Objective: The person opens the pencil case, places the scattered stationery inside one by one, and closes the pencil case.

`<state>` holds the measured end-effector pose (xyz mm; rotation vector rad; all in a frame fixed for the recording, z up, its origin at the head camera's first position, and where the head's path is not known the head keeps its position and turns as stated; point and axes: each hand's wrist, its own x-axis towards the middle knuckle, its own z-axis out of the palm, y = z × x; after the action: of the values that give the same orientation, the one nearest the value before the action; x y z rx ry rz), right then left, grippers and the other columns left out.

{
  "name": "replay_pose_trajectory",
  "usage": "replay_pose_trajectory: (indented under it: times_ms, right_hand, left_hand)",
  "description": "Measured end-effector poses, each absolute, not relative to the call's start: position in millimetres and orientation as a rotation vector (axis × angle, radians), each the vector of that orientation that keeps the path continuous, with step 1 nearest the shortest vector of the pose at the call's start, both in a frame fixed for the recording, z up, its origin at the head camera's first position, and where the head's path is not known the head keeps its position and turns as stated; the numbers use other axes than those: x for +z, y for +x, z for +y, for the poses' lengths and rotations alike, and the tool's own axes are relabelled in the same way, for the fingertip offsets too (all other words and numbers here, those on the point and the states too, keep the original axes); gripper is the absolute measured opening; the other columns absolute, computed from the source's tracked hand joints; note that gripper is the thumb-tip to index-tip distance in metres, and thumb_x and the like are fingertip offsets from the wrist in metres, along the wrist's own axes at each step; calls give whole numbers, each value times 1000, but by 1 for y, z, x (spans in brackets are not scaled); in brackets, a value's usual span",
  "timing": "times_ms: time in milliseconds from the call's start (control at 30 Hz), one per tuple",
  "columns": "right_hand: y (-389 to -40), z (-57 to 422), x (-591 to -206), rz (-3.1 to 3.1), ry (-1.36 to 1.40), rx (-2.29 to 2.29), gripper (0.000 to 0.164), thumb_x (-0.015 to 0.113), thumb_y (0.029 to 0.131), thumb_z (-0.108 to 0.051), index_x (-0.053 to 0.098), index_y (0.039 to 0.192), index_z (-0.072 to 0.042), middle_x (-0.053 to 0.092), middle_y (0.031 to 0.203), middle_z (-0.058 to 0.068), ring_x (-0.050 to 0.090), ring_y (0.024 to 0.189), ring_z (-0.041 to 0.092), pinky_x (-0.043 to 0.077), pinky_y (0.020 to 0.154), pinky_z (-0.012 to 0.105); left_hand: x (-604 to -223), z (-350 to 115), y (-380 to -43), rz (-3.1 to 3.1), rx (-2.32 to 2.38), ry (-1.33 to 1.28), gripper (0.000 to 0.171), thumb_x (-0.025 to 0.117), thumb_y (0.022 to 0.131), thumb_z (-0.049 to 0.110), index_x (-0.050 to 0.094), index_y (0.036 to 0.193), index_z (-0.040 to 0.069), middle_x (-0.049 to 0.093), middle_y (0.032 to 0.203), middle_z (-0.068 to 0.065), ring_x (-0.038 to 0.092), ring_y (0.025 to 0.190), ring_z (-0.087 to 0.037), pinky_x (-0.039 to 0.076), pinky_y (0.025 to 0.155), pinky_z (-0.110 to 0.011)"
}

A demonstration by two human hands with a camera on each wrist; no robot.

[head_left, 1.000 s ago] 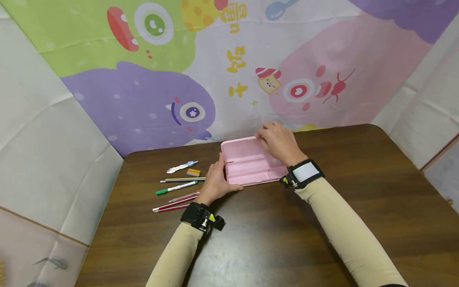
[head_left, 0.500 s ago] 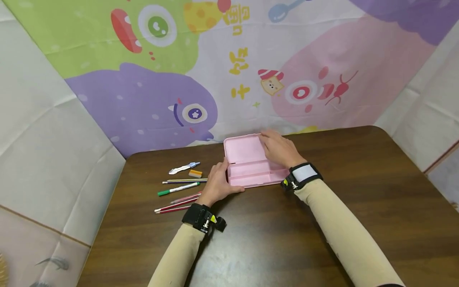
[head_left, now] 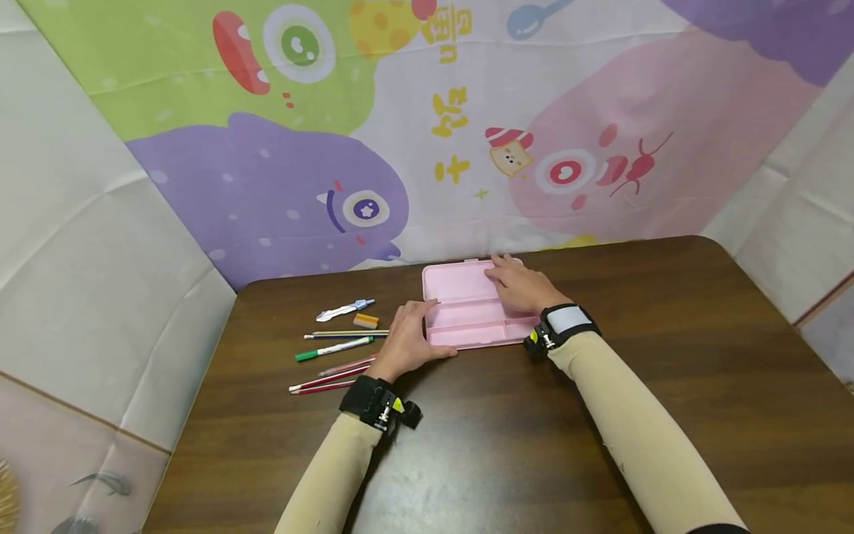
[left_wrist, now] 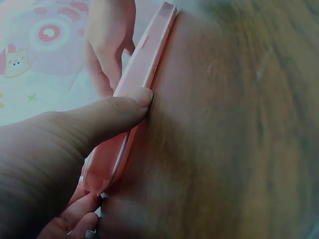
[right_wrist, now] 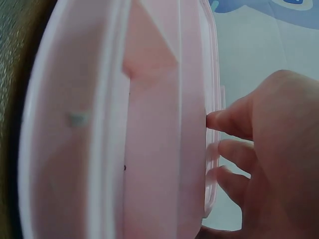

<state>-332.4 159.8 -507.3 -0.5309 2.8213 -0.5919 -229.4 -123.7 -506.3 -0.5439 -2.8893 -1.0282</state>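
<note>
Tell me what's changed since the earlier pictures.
The pink plastic lid has tipped farther back, away from the person, and lies flatter. The right hand has come down with it and still touches it. The left hand keeps hold of the pink rectangular plastic pencil case; the green-capped white marker stays put.

The pale pink plastic lid tips further back.
The person's right hand is lower than before. A left hand fingertip now reaches over the long pink plastic box.
</note>
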Motion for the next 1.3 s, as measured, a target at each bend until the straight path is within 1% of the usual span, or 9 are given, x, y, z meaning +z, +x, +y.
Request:
replay_pose_trajectory:
  times_ms: [167, 267, 400, 500, 667, 833, 933, 1067, 1300]
  right_hand:
    - [-320, 155, -491, 2811, -517, -596, 54, 43, 117, -29, 53, 168, -13, 24, 189, 15, 14, 179, 40, 21, 136, 78]
    - [-306, 151, -472, 2832, -526, -566, 53, 44, 118, -28, 55, 167, -11, 26, 188, 17, 17, 178, 40, 23, 136, 78]
    - [-294, 150, -449, 2900, -582, -560, 46, 49, 118, -26, 65, 159, -11, 32, 186, 21, 25, 176, 44, 28, 133, 80]
    - [-290, 153, -436, 2947, -615, -617, 43, 55, 116, -23, 69, 154, -13, 33, 185, 23, 28, 174, 46, 28, 133, 81]
    - [-284, 166, -426, 2976, -634, -777, 45, 60, 113, -20, 66, 156, -11, 31, 184, 25, 28, 172, 50, 26, 136, 76]
    - [-277, 185, -425, 2963, -624, -866, 48, 63, 112, -19, 63, 159, -7, 39, 178, 29, 35, 167, 52, 27, 136, 74]
    - [-273, 199, -424, 2946, -577, -920, 49, 64, 112, -18, 62, 159, -5, 50, 170, 29, 48, 158, 52, 37, 131, 73]
    - [-268, 216, -423, 2931, -494, -1003, 45, 66, 112, -16, 65, 154, -3, 63, 157, 28, 64, 136, 50, 52, 117, 70]
    - [-262, 225, -431, 2936, -380, -1052, 31, 69, 110, -16, 75, 138, -3, 76, 133, 26, 70, 117, 43, 58, 105, 61]
  left_hand:
    - [-524, -128, -238, -2844, -998, -579, 100, 105, 75, 43, 62, 155, 2, 66, 147, -25, 59, 137, -40, 54, 117, -51]
    - [-518, -127, -236, -2847, -996, -587, 99, 105, 75, 40, 63, 154, 0, 67, 147, -26, 60, 137, -42, 53, 118, -54]
    - [-504, -123, -228, -2899, -1035, -548, 99, 106, 75, 32, 61, 156, -2, 65, 150, -28, 58, 140, -45, 51, 121, -59]
    - [-500, -122, -225, -2933, -1031, -517, 99, 106, 76, 32, 60, 158, -1, 64, 152, -28, 58, 142, -43, 50, 122, -58]
    - [-499, -121, -223, -2938, -1039, -504, 99, 106, 76, 31, 60, 158, 0, 64, 153, -27, 57, 144, -43, 50, 123, -57]
    - [-499, -121, -222, -2933, -1051, -517, 100, 106, 75, 31, 59, 158, 0, 64, 153, -28, 57, 144, -44, 49, 124, -58]
    - [-498, -122, -223, -2928, -1056, -528, 100, 106, 75, 31, 59, 158, -1, 64, 153, -28, 57, 144, -45, 49, 124, -58]
    - [-498, -123, -223, -2927, -1069, -529, 100, 106, 76, 31, 58, 158, 0, 63, 153, -28, 57, 145, -45, 49, 124, -59]
    - [-499, -124, -224, -2921, -1090, -520, 100, 106, 75, 30, 58, 158, 1, 63, 153, -27, 56, 145, -45, 48, 125, -60]
